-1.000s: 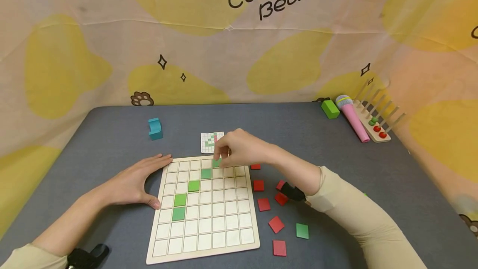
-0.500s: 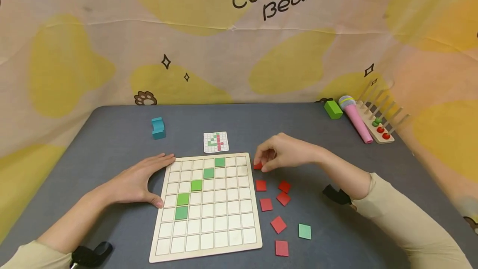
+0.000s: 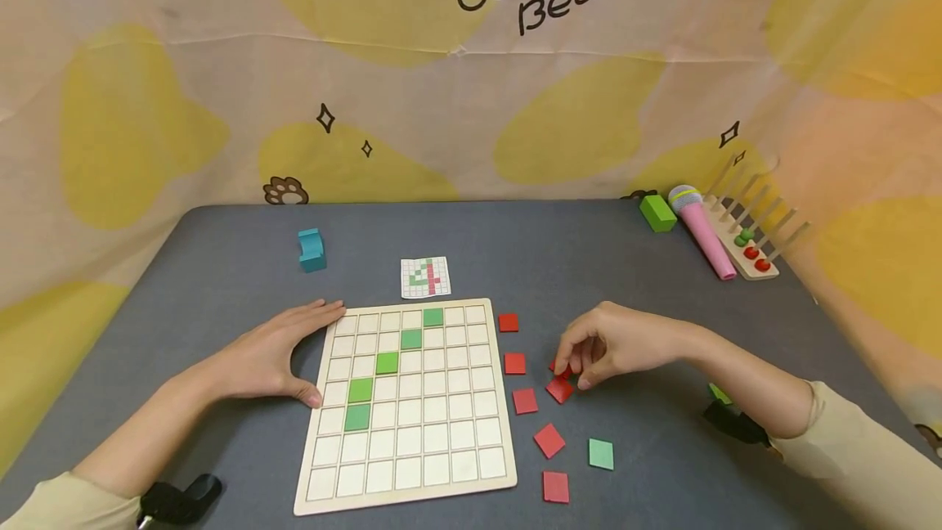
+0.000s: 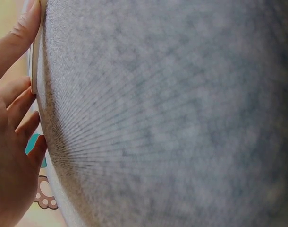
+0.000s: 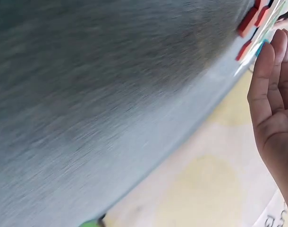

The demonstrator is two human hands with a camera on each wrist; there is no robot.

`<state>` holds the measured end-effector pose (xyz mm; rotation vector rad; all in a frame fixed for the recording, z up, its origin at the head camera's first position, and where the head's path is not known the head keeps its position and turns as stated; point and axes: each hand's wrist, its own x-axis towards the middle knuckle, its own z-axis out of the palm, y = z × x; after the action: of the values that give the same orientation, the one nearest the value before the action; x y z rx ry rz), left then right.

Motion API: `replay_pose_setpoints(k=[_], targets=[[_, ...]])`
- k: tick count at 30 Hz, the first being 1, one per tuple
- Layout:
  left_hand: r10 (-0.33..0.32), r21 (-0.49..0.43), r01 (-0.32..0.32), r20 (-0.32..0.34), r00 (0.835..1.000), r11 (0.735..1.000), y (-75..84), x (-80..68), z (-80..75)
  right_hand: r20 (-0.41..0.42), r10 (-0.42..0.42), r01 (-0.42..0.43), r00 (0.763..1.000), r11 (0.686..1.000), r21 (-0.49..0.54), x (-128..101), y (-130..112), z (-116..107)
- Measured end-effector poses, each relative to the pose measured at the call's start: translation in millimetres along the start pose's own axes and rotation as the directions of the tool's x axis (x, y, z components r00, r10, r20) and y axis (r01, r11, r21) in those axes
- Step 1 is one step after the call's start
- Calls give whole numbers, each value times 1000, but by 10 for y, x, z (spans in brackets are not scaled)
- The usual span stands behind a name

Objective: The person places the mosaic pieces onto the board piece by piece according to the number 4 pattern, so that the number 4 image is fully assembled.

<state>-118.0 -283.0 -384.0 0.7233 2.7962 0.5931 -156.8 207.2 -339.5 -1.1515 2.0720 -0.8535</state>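
While the left hand [image 3: 268, 358] lies flat with straight fingers against the board's [image 3: 408, 489] left edge, the right hand [image 3: 614, 346] pinches a red tile [image 3: 561, 388] on the bench [image 3: 559, 260].

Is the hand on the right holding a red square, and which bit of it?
The right hand has its fingers curled onto two red tiles by the board, touching their top edges. Whether one is truly pinched cannot be told.

Loose flat square red tiles [image 3: 514, 363] and one green tile [image 3: 600, 454] crowd the grey table [image 3: 552, 260] right of the gridded wooden board [image 3: 409, 485], while the far strip between the blue block [image 3: 311, 250] and green block [image 3: 657, 213] lies open.
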Motion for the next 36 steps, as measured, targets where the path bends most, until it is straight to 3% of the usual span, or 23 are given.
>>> replay_pose_setpoints(k=[6,13,18,22,28,36], targets=[[-3,3,3,0,1000,1000,-4,3,-2,-19,35,-35,999,999,14,-300,152,-145],[0,6,0,1,1000,1000,-4,8,-2,-37,93,-89,995,990,108,-818,494,-352],[3,7,-3,3,1000,1000,-3,14,5,34,123,-127,992,964,234,-1138,671,-377],[3,8,-3,0,1000,1000,3,10,-3,78,61,-81,995,954,290,-1303,737,-367],[-1,8,1,2,1000,1000,12,2,-12,57,-10,-1,998,979,202,-1401,821,-313],[12,14,-12,-4,1000,1000,7,0,-12,23,12,-15,1000,992,124,-1405,859,-271]])
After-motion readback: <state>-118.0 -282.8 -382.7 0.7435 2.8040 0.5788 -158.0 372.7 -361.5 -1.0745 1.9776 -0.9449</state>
